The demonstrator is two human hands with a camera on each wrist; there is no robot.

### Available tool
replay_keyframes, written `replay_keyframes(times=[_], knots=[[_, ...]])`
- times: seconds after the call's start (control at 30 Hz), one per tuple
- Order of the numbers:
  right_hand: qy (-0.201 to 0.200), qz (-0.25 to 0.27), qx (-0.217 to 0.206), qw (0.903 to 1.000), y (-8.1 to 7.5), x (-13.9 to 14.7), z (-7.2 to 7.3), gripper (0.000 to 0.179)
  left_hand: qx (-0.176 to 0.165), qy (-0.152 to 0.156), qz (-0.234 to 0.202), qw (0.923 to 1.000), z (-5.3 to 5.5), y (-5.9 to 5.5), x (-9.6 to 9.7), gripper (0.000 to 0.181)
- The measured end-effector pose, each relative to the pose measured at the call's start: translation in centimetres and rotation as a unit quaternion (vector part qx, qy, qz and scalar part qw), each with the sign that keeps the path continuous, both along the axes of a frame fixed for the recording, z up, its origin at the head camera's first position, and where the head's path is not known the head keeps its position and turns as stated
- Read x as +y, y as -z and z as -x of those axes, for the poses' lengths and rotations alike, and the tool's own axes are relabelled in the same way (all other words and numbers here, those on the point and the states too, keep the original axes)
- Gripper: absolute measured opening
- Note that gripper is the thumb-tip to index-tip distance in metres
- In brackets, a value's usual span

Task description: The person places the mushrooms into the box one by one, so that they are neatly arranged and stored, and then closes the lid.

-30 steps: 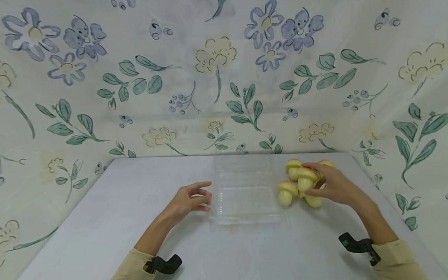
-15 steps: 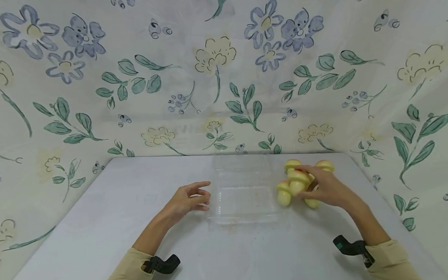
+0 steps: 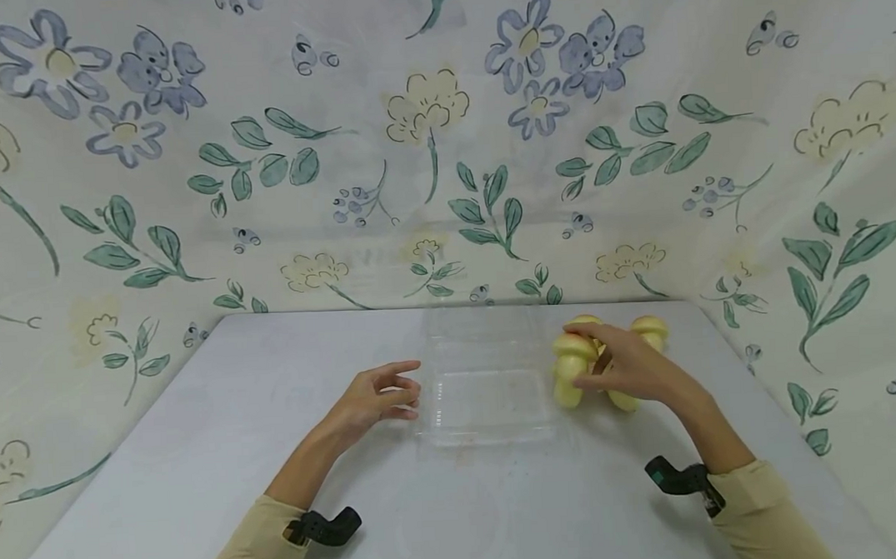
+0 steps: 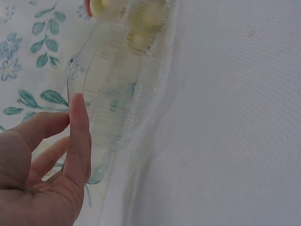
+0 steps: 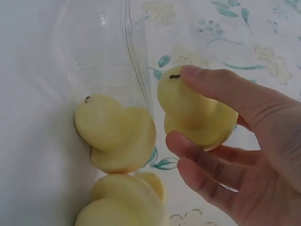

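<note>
My right hand (image 3: pixel 632 365) holds a yellow mushroom (image 3: pixel 574 353), probably artificial, over the right side of a clear plastic container (image 3: pixel 492 438). In the right wrist view the thumb presses near a small dark tip on the held mushroom (image 5: pixel 186 101), and the fingers curl around its other side. Two more mushrooms lie below it there, the nearer one (image 5: pixel 115 134) close to the container. My left hand (image 3: pixel 374 399) stays by the container's left side with loosely bent fingers. In the left wrist view a fingertip (image 4: pixel 78 106) is right at the container's clear rim (image 4: pixel 71 75).
Another mushroom (image 3: pixel 649 329) lies behind the right hand, and one (image 3: pixel 623 401) is partly covered by it. The white table (image 3: pixel 458 512) ends at a flowered cloth (image 3: pixel 369 191) behind. Black wrist cameras (image 3: pixel 331 528) sit at both sleeves.
My right hand has moved left with its mushroom, from the group of mushrooms toward the container, now covering the front left mushroom. The left hand has stayed in place.
</note>
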State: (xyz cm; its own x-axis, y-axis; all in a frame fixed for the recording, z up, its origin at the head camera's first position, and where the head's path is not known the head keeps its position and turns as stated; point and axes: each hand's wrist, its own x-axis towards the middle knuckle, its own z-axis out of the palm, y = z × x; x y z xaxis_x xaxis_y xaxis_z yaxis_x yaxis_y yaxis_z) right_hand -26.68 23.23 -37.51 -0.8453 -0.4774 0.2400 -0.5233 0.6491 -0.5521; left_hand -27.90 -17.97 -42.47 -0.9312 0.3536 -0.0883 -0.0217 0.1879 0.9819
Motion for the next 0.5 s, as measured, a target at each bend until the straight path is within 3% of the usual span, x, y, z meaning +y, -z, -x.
replay_keyframes(times=[0.37, 0.5], knots=[[0.019, -0.051, -0.011, 0.9985, -0.5, -2.2, 0.6, 0.074, -0.003, -0.004, 0.004, 1.0000, -0.3, -0.1, 0.1, 0.061], [0.010, -0.053, -0.022, 0.9983, -1.0, -3.0, 0.9, 0.074, -0.005, -0.004, -0.003, 1.0000, -0.3, -0.2, 0.1, 0.062]])
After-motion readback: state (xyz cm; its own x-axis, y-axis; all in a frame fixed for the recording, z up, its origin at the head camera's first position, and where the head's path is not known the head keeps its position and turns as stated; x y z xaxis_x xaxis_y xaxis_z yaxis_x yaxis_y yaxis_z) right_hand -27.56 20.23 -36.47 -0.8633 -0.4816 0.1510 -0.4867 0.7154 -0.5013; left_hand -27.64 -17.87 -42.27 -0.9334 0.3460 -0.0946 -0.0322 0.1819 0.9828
